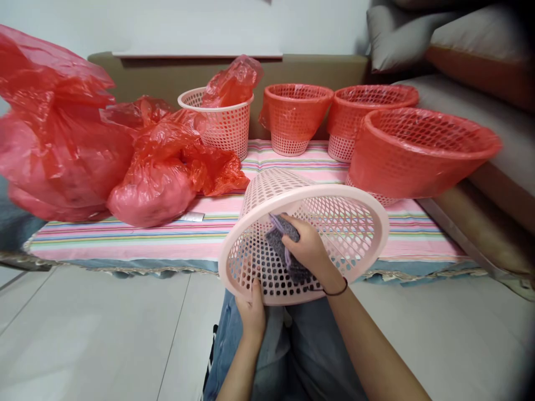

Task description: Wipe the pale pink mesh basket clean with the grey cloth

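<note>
A pale pink perforated plastic basket (307, 193) lies tilted on its side above my lap, its wide mouth facing me. My left hand (252, 314) grips the lower left of its rim, thumb inside and the other fingers hidden behind the wall. Inside the basket, my right hand (307, 245) is closed around a folded grey cloth (276, 239) with a light purple edge. The cloth rests against or close to the inner wall; exact contact is hard to see. A dark band circles my right wrist.
On the striped cloth (200, 234) stand several baskets: one pink basket (228, 128) with a crumpled red bag inside, and others lined with red bags, the nearest lined basket (418, 161) at right. Filled red plastic bags (62, 150) sit at left. Cushions (480, 50) are stacked at right.
</note>
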Action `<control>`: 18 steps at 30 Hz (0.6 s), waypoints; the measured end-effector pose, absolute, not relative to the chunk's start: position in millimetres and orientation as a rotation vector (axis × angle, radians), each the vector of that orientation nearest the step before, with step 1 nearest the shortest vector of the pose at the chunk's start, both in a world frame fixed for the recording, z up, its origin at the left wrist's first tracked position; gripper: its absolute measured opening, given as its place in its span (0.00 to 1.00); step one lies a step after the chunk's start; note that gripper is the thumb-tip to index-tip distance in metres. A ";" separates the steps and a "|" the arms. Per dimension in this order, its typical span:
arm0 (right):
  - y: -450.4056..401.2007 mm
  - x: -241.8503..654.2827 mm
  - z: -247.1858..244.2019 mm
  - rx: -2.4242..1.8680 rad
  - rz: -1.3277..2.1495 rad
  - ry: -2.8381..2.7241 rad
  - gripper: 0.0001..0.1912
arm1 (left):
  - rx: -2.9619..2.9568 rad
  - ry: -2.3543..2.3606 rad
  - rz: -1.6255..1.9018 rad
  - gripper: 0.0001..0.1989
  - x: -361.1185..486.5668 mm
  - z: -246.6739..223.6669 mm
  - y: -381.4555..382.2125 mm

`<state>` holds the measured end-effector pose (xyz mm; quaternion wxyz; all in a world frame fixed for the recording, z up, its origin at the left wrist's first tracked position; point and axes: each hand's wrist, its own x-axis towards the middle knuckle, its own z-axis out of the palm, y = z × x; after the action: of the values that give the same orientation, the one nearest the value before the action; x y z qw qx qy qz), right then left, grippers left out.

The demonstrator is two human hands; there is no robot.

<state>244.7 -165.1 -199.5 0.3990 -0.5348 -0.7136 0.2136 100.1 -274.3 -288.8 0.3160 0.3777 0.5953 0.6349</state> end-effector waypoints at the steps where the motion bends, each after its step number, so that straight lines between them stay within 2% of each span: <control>1: -155.6 243.6 -197.3 -1.357 0.510 -1.817 0.26 | 0.994 1.569 1.679 0.27 99.9 -289.1 -274.2; 8: -132.3 241.8 -209.3 -1.726 0.351 -2.198 0.17 | 1.001 1.539 1.676 0.26 99.3 -293.7 -275.1; 12: -128.3 241.9 -212.2 -1.709 0.311 -2.234 0.17 | 0.998 1.549 1.665 0.24 100.0 -293.1 -274.5; 18: -130.0 235.7 -206.8 -1.679 0.324 -2.364 0.09 | 1.017 1.540 1.678 0.25 99.1 -293.3 -273.5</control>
<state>235.7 -130.0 -206.8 0.1118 -0.5720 -0.8051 0.1103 99.1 -273.5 -293.3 0.3182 0.3864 0.5854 0.6377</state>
